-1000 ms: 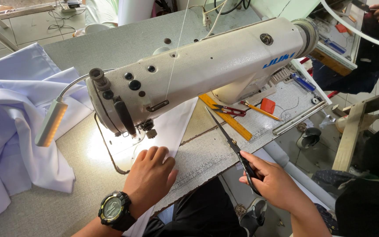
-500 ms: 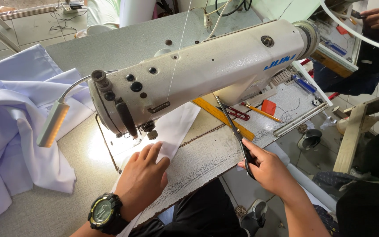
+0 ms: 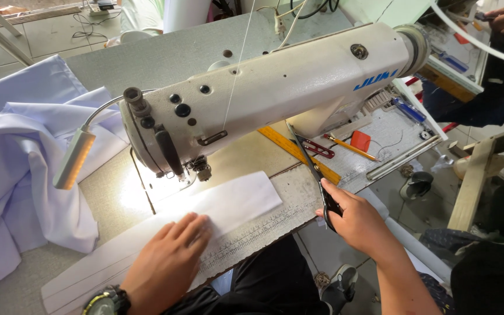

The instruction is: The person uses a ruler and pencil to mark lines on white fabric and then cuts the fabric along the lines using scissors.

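Since 1 second ago, white fabric strip [image 3: 217, 213] slid rightward under the sewing machine [image 3: 275, 93] needle, left hand [image 3: 167, 265] fingers released and flat on it, right hand [image 3: 360, 221] fingers clenched on scissors [image 3: 313, 172] raised beside the machine, suggesting trimming near.
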